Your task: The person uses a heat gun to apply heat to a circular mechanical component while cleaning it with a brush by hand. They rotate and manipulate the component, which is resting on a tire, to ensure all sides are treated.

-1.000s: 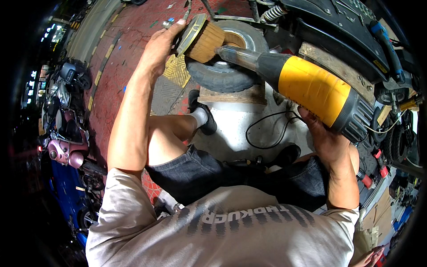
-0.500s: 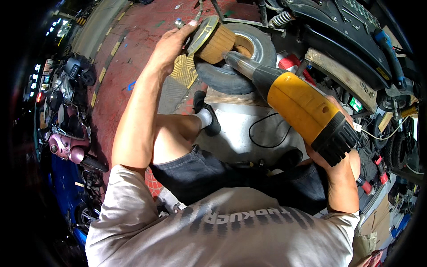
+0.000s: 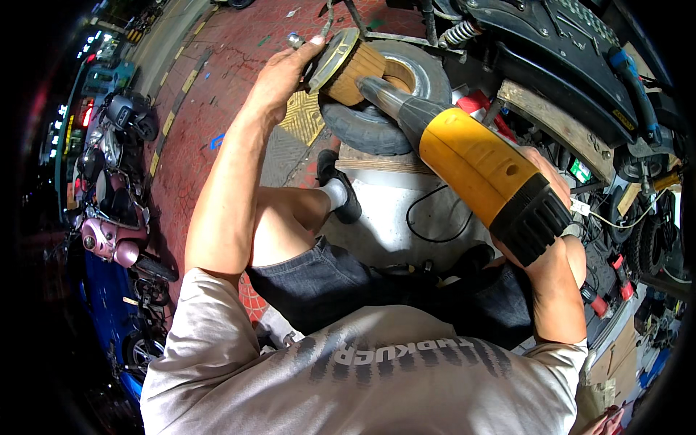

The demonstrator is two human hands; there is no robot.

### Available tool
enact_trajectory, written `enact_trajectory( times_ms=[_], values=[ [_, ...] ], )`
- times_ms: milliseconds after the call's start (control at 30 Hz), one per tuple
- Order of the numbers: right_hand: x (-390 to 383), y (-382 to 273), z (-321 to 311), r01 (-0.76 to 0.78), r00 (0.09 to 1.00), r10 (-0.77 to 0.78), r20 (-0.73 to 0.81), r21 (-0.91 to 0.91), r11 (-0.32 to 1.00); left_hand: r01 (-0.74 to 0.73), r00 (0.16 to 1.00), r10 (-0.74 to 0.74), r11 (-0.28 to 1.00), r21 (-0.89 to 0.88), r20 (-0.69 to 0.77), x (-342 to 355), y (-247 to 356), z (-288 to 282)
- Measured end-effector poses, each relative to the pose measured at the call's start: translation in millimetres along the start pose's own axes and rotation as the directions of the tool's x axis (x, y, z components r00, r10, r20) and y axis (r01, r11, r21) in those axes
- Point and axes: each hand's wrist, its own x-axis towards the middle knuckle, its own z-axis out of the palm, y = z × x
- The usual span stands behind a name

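Observation:
My left hand grips the rim of a round pleated air filter, thumb on top and the other fingers mostly hidden under it. The filter is tilted, its brown pleated side facing right. In my right hand is a yellow and black handheld blower, its body covering most of my fingers. The blower's dark nozzle points up and left at the pleats, its tip very close to them; I cannot tell whether they touch. Beneath both lies a small wheel with a black tyre.
The wheel rests on a wooden-topped block, with a black cable below it. A black motorbike part with tools and a worn wooden plank fill the upper right. Parked scooters line the left, beyond red paving.
The blower has shifted slightly left, its nozzle tip moving a little up along the filter's pleats. My left hand and the filter stay nearly in place, the filter turned very slightly.

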Motion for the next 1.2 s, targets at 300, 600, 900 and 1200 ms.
enact_trajectory(
  times_ms=[300, 600, 900, 1200],
  values=[
    [12.7, -0.6, 6.5, 0.089, 0.995, -0.089, -0.041, 0.017, 0.996, -0.004, 1.000, 0.004, 1.000, -0.001, 0.015, -4.1, 0.1, -2.6],
    [1.2, -4.3, 3.9, 0.045, 0.999, -0.046, -0.001, -0.084, 0.995, -0.015, 1.000, 0.015, 0.998, 0.053, -0.011, -6.8, -1.3, -5.0],
    [-6.4, -3.0, -0.4, 0.012, 1.000, -0.011, 0.003, -0.083, 0.997, -0.057, 0.990, 0.082, 0.977, 0.207, -0.116, -15.3, 10.3, 2.9],
    [2.4, -6.5, 2.3, 0.040, 0.999, -0.039, 0.008, -0.102, 0.994, -0.037, 0.999, 0.037, 0.999, 0.002, -0.014, 3.0, -17.3, 0.3]
  ],
)
